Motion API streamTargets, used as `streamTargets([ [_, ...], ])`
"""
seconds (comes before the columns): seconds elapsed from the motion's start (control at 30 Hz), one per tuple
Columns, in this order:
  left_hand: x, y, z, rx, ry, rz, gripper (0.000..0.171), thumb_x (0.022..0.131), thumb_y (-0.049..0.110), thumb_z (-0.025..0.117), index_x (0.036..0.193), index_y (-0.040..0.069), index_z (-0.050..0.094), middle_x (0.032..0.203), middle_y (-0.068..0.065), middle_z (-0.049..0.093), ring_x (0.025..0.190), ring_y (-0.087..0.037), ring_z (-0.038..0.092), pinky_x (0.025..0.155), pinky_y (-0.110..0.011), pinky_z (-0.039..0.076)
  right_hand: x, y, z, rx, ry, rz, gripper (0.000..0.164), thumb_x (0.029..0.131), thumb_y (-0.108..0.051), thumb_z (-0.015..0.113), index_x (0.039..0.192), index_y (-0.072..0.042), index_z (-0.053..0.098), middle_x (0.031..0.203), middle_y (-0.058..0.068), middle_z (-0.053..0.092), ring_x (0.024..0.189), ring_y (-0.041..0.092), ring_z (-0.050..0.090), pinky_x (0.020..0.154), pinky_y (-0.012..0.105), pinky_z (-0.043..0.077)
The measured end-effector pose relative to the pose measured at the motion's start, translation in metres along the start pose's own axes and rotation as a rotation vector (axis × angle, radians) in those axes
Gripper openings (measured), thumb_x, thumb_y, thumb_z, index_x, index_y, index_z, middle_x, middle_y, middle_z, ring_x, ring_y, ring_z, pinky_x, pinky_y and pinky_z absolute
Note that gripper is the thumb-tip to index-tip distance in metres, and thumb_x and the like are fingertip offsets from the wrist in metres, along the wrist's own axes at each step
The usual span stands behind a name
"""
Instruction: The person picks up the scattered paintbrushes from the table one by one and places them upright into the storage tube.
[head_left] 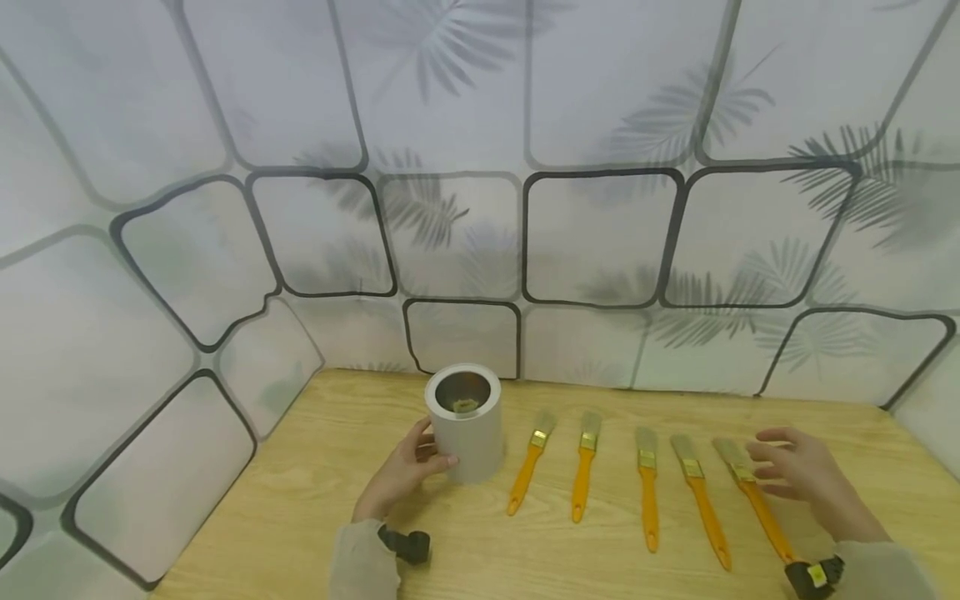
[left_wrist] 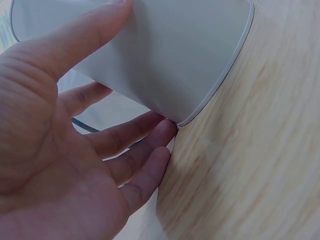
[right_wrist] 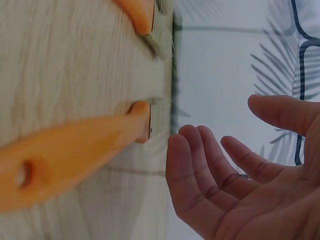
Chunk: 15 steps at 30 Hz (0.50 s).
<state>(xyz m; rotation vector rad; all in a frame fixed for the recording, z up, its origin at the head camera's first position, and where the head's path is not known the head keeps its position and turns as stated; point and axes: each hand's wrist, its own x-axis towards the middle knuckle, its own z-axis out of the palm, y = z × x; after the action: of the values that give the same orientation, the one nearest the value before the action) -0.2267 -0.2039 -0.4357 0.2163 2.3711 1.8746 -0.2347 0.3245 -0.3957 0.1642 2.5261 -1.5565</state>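
Observation:
A white cylindrical container (head_left: 474,442) with a dark inner wall stands upright on the table, something pale and small inside it. My left hand (head_left: 408,464) holds it from the left, thumb (left_wrist: 95,32) on its near side and fingertips against its far left side near the base. Several flat paintbrushes with orange handles lie in a row to its right, bristles pointing away from me. Beside the rightmost paintbrush (head_left: 759,504), my right hand (head_left: 806,473) is raised with fingers loosely bent and nothing in it. The right wrist view shows that hand (right_wrist: 225,195) apart from the orange handle (right_wrist: 80,155).
The other paintbrushes are the leftmost brush (head_left: 528,475), a second (head_left: 582,479), a middle one (head_left: 648,500) and another (head_left: 707,517). They lie on a light wooden table (head_left: 285,500). A patterned white wall covering (head_left: 457,242) rises behind the table and at its left.

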Motion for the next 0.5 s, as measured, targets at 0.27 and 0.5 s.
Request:
streamTargets([
  [0.27,0.000,-0.001,-0.001,-0.001,0.005,-0.009,0.085,0.092,0.016,0.077,0.158,0.002,0.026,0.147,-0.032,0.042,0.132,-0.051,0.045,0.105,-0.064,0.040,-0.003,0.009,-0.009,-0.022,-0.052,0.056,0.055,0.106,-0.018,0.049,0.132,0.027,0.029,0.103,0.016,0.069,0.087,0.023,0.068,0.076,0.040,0.061],
  [0.5,-0.003,-0.001,0.000,0.006,0.031,-0.018,0.083,0.091,0.015,0.077,0.158,0.002,0.029,0.145,-0.032,0.043,0.131,-0.051,0.046,0.104,-0.064,0.041,-0.002,0.017,-0.010,-0.003,-0.103,0.117,0.051,0.105,-0.020,0.052,0.125,0.025,0.038,0.100,0.011,0.069,0.086,0.023,0.068,0.075,0.043,0.061],
])
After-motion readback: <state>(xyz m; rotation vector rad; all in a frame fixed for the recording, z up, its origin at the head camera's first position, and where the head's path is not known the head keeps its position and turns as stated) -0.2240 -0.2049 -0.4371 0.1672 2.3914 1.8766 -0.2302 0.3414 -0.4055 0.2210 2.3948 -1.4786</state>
